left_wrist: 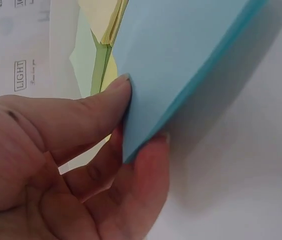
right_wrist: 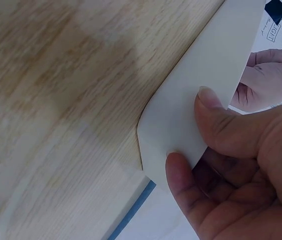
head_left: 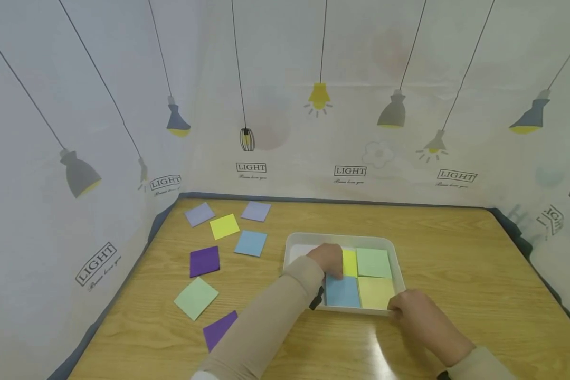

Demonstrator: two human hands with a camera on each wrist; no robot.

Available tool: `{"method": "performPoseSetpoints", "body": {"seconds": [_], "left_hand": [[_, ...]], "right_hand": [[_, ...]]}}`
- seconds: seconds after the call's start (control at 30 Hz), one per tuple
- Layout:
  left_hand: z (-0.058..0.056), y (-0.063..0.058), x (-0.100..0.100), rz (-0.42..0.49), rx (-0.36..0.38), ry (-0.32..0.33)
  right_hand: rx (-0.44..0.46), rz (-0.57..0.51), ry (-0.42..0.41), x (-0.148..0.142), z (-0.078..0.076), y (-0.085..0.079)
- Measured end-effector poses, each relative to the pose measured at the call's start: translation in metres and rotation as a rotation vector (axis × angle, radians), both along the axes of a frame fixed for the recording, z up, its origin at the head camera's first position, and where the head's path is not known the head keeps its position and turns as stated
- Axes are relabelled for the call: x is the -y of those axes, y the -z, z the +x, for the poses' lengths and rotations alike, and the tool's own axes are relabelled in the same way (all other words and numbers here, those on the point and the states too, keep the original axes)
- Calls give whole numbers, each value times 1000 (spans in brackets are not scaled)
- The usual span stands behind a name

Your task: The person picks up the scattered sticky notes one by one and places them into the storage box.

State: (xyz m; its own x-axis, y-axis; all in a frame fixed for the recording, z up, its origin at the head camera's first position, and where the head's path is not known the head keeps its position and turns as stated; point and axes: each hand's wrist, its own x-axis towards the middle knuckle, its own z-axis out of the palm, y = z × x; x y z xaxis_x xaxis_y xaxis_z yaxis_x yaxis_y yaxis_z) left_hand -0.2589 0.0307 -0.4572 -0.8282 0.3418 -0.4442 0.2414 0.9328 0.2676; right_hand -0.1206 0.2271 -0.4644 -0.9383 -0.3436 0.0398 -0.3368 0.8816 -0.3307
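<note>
A white tray (head_left: 292,248) holds several pads of sticky notes. Over its middle, my left hand (head_left: 328,257) pinches a corner of a blue sticky note pad (left_wrist: 180,55) between thumb and fingers. That pad lies at the tray's near side, beside a pale yellow pad (head_left: 376,293). Behind them are a bright yellow pad (head_left: 349,262), partly covered by the left hand, and a light green pad (head_left: 373,262). My right hand (head_left: 423,322) grips the tray's near right corner, with thumb and a finger against the outer wall in the right wrist view.
Left of the tray, several sticky notes are scattered on the wooden table (head_left: 456,253): purple (head_left: 205,261), green (head_left: 196,298), blue (head_left: 250,243), yellow (head_left: 225,226) and lilac (head_left: 256,211). The left sleeve (head_left: 266,316) overlaps another purple note (head_left: 218,330). Lamp-printed cloth (head_left: 294,142) surrounds the table's back and sides.
</note>
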Motion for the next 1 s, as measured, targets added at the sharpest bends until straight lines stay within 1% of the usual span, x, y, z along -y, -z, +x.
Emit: {"method": "performPoseSetpoints", "body": {"seconds": [0.13,0.2,0.3,0.47,0.63,0.73,0.83,0.93,1.0], "left_hand": [[5,-6,-1,-41,-42,3],[6,-8,-2,-52,-51,-2],[6,-7,-3,-58,-47,-12],[3,-1,-5,-51,-28,-30],[4,-5,-4,-34,-26,-29],[3,-5,-1,5,-19,-23],[1,-4,5,91,5,-14],[2,-9,15,184,13,-2],[4,-14,21,213,-1,3]], "right_hand": [[12,-2,5,0,-1,0],[16,-1,6,0,-1,0],[17,-5,6,0,-1,-1],[1,0,-1,0,-1,0],[-6,5,1,1,0,0],[-5,1,6,2,0,1],[-11,6,9,1,0,1],[-3,5,15,2,0,1],[13,4,24,2,-1,1]]}}
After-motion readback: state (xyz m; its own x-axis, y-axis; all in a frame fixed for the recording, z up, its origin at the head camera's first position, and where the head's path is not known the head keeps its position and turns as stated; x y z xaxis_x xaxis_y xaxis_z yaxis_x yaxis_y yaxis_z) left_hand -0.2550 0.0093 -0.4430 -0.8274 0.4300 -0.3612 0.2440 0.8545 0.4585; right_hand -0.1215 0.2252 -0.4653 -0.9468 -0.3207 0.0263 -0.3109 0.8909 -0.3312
